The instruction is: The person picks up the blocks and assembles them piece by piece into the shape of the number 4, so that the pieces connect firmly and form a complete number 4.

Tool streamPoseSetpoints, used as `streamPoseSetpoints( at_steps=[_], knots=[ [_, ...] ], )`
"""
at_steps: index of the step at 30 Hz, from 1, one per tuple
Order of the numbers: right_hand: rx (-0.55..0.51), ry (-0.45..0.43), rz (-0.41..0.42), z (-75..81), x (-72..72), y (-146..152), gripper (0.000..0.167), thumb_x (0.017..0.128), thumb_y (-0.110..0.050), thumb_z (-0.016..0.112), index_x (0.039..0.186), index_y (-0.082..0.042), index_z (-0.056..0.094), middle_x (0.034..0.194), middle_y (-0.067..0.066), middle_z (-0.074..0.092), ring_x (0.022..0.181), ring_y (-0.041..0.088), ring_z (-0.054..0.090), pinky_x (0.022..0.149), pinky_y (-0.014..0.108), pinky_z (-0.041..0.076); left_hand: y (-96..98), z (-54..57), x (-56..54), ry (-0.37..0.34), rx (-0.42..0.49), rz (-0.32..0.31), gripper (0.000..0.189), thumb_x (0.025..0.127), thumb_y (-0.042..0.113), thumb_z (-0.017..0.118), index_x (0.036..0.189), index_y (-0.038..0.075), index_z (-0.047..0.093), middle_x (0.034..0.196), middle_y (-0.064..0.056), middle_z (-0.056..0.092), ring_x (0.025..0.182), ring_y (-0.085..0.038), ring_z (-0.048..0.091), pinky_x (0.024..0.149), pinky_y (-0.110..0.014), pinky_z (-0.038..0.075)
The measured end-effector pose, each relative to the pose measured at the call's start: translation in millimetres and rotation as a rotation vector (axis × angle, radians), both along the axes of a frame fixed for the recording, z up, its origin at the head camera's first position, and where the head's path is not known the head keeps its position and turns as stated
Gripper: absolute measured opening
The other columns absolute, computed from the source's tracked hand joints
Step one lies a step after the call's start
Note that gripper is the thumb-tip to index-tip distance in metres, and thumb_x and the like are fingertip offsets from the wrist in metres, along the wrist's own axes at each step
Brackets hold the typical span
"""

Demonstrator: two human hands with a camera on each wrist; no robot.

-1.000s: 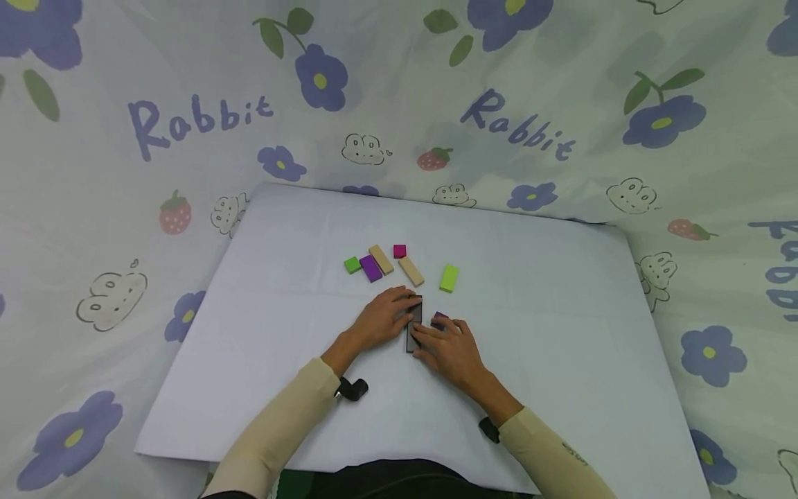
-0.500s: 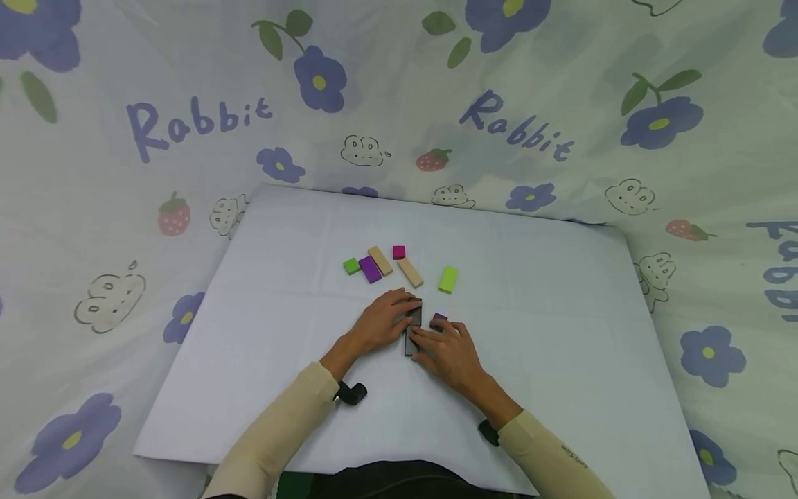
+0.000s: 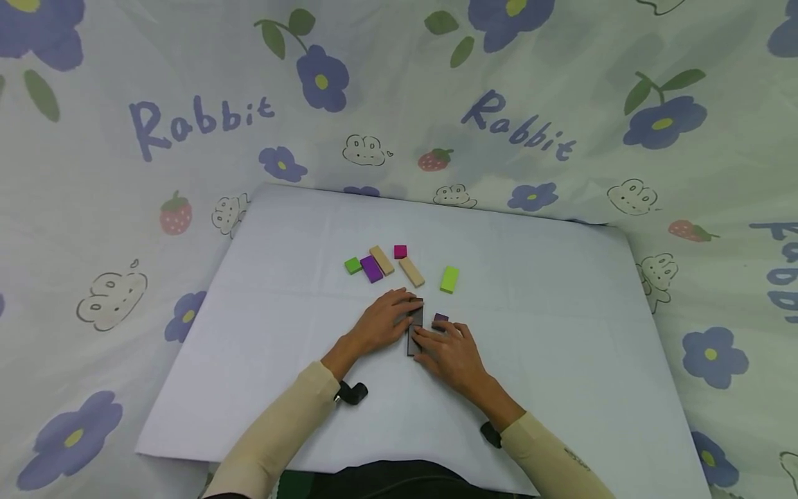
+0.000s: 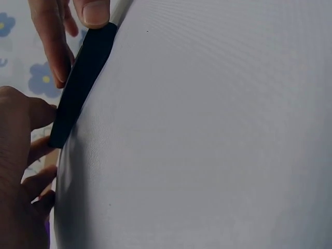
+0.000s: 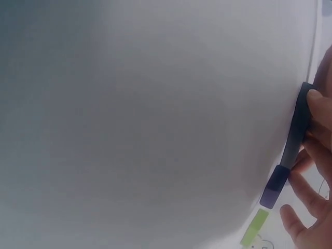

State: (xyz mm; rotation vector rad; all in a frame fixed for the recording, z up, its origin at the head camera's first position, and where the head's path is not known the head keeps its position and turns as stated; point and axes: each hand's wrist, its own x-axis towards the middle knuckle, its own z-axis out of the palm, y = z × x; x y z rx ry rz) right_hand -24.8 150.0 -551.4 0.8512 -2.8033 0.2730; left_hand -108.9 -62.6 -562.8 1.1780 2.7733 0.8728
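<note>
Two dark grey oblong blocks lie end to end in a line on the white table [image 3: 536, 374]. My left hand [image 3: 377, 324] holds the far dark grey block [image 3: 417, 313], fingers at its far end and thumb by its side. My right hand [image 3: 454, 357] pinches the near dark grey block [image 3: 413, 345] between thumb and fingers. Their join is partly hidden by fingertips. In the left wrist view the blocks look like one dark bar [image 4: 85, 78], touched by both hands. Just beyond my right fingers sits a small dark purple block [image 3: 440, 318], apart from the grey pair.
Farther back lie a green block [image 3: 352, 265], a purple block [image 3: 371, 269], two tan blocks, one leftward [image 3: 382, 260] and one rightward [image 3: 411, 272], and a magenta block [image 3: 400, 251]. A lime block [image 3: 449, 279] lies to their right. A patterned cloth [image 3: 386, 83] hangs behind the table.
</note>
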Motion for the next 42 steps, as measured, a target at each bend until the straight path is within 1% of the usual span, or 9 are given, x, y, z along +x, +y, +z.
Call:
streamPoseSetpoints(
  at_steps=[6, 12, 19, 23, 27, 31, 35, 39, 42],
  knots=[
    [-0.016, -0.002, 0.003, -0.9, 1.1, 0.7, 0.045, 0.089, -0.047, 0.076, 0.128, -0.024, 0.073, 0.132, -0.009, 0.066, 0.124, 0.026, 0.059, 0.096, 0.047, 0.046, -0.4, -1.8, 1.0, -0.001, -0.016, 0.007, 0.040, 0.100, 0.019, 0.064, 0.139, 0.013, 0.062, 0.142, -0.011, 0.057, 0.142, -0.033, 0.041, 0.119, -0.046, 0.027],
    [-0.048, 0.004, 0.014, -2.3, 3.1, 0.4, 0.045, 0.087, -0.045, 0.078, 0.127, -0.023, 0.073, 0.131, -0.008, 0.067, 0.123, 0.027, 0.060, 0.095, 0.049, 0.046, -1.2, -1.8, 3.4, -0.014, 0.003, -0.003, 0.039, 0.099, 0.018, 0.065, 0.138, 0.011, 0.063, 0.141, -0.012, 0.058, 0.142, -0.034, 0.041, 0.119, -0.047, 0.027],
    [-0.034, -0.013, 0.005, -1.5, 4.0, 0.3, 0.046, 0.088, -0.046, 0.077, 0.129, -0.024, 0.072, 0.132, -0.009, 0.066, 0.125, 0.026, 0.058, 0.096, 0.049, 0.045, -1.1, -3.4, 3.5, 0.015, 0.005, -0.008, 0.039, 0.099, 0.017, 0.066, 0.137, 0.011, 0.064, 0.141, -0.012, 0.058, 0.141, -0.035, 0.042, 0.118, -0.048, 0.028],
    [-0.036, -0.023, 0.003, -1.3, 3.9, 0.5, 0.046, 0.089, -0.046, 0.076, 0.129, -0.024, 0.072, 0.132, -0.008, 0.065, 0.125, 0.026, 0.058, 0.097, 0.049, 0.044, -1.0, -3.4, 3.3, 0.015, 0.009, -0.009, 0.039, 0.098, 0.017, 0.066, 0.137, 0.011, 0.064, 0.141, -0.012, 0.058, 0.141, -0.035, 0.043, 0.118, -0.049, 0.029],
    [-0.043, -0.013, 0.007, -1.9, 3.8, 1.0, 0.046, 0.088, -0.045, 0.077, 0.128, -0.023, 0.072, 0.132, -0.008, 0.066, 0.125, 0.026, 0.059, 0.097, 0.049, 0.045, -0.8, -3.0, 3.5, 0.012, 0.002, -0.008, 0.038, 0.099, 0.017, 0.066, 0.137, 0.012, 0.065, 0.141, -0.013, 0.058, 0.141, -0.035, 0.043, 0.118, -0.049, 0.029],
    [-0.045, -0.006, 0.011, -1.8, 3.6, 1.4, 0.046, 0.088, -0.045, 0.078, 0.128, -0.023, 0.073, 0.132, -0.008, 0.066, 0.124, 0.026, 0.059, 0.097, 0.049, 0.045, -0.8, -2.4, 3.7, 0.004, -0.007, -0.009, 0.038, 0.100, 0.019, 0.065, 0.138, 0.013, 0.064, 0.144, -0.012, 0.056, 0.142, -0.035, 0.041, 0.119, -0.048, 0.028],
    [-0.079, -0.026, 0.023, 0.8, 1.9, 3.8, 0.045, 0.088, -0.045, 0.078, 0.126, -0.021, 0.074, 0.130, -0.006, 0.068, 0.123, 0.027, 0.059, 0.096, 0.049, 0.045, -2.1, -2.5, 4.6, -0.016, 0.015, -0.001, 0.040, 0.101, 0.020, 0.063, 0.141, 0.013, 0.061, 0.151, -0.012, 0.049, 0.144, -0.033, 0.039, 0.118, -0.049, 0.029],
    [-0.134, -0.058, -0.022, 6.2, -3.9, 11.7, 0.042, 0.088, -0.041, 0.079, 0.124, -0.019, 0.075, 0.128, -0.004, 0.069, 0.122, 0.024, 0.058, 0.094, 0.046, 0.047, -4.5, -2.0, 6.4, -0.034, 0.049, 0.024, 0.045, 0.099, 0.025, 0.065, 0.143, 0.016, 0.059, 0.155, -0.010, 0.045, 0.144, -0.030, 0.039, 0.115, -0.049, 0.034],
    [-0.157, -0.089, -0.100, 9.5, -8.9, 19.2, 0.044, 0.088, -0.037, 0.080, 0.126, -0.016, 0.073, 0.127, -0.001, 0.069, 0.120, 0.022, 0.059, 0.092, 0.044, 0.049, -6.8, -2.2, 8.4, -0.035, 0.048, 0.002, 0.052, 0.096, 0.032, 0.068, 0.145, 0.017, 0.057, 0.156, -0.008, 0.044, 0.144, -0.029, 0.038, 0.116, -0.050, 0.033]
  ],
)
